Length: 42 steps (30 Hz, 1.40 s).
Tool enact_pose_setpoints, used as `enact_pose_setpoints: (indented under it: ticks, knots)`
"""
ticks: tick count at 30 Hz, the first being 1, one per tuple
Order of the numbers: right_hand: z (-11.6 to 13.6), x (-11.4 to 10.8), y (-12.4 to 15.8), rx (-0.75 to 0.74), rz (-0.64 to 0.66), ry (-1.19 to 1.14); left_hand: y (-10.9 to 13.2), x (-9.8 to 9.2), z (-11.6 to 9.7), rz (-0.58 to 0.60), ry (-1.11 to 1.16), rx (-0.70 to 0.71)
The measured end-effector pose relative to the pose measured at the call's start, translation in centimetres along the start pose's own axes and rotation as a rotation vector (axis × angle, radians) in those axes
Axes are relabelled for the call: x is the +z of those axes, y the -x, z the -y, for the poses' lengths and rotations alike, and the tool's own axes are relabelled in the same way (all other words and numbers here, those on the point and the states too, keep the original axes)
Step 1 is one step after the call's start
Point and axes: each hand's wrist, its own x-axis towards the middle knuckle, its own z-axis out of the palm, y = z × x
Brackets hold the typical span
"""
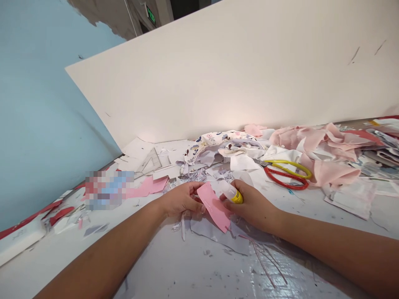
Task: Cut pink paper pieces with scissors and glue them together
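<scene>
My left hand (pixel 182 201) pinches the left edge of a pink strip of paper or card (pixel 213 206), which is held tilted over the table. Shiny wet-looking marks run along the strip's face. A small glue bottle (pixel 231 192) with a translucent body and a yellow label is gripped in my right hand (pixel 254 205), close to the strip's right edge. Part of the bottle is hidden by the fingers. Under both hands lies a pale sheet (pixel 215 241), with thin pink strips (pixel 263 263) nearer to me on the right.
Scissors (pixel 288 173) with one yellow and one red handle lie to the right, beside crumpled pink fabric (pixel 330 141). Behind my hands are floral cloth (pixel 215 139) and paper scraps. A clear set square (pixel 151 161) and pink pieces (pixel 149 186) lie left. A white board (pixel 230 70) stands at the back.
</scene>
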Motion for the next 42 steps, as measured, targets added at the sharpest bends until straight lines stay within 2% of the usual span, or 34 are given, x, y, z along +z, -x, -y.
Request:
enact_pose_setpoints:
  ticks: [8, 15, 19, 22, 26, 30, 36, 42]
  knots:
    - [-0.5, 0.1, -0.1, -0.020, 0.043, -0.036, -0.1, 0.0, -0.1, 0.035, 0.034, 0.005]
    - [0.4, -0.3, 0.1, -0.045, 0.040, -0.075, 0.2, 0.0, 0.1, -0.031, 0.104, -0.006]
    - [1.2, -1.2, 0.2, -0.115, -0.047, -0.028, 0.6, 0.0, 0.1, -0.057, 0.067, 0.074]
    - [0.9, -1.6, 0.3, -0.096, -0.122, 0.030, 0.9, -0.3, -0.1, -0.111, 0.005, 0.126]
    - [0.3, -1.7, 0.7, -0.118, -0.055, 0.001, 1.2, -0.4, -0.6, -0.193, -0.075, 0.206]
    - [0.6, -2.1, 0.8, -0.166, 0.026, 0.190, 1.7, -0.1, -0.8, -0.323, -0.201, 0.278]
    - [0.6, -2.5, 0.2, -0.396, -0.055, 0.535, 2.3, 0.8, -0.8, -0.474, -0.343, 0.326]
    - [-0.1, -2.1, 0.1, -0.513, -0.015, 0.643, 2.6, 1.7, -0.7, -0.569, -0.500, 0.361]
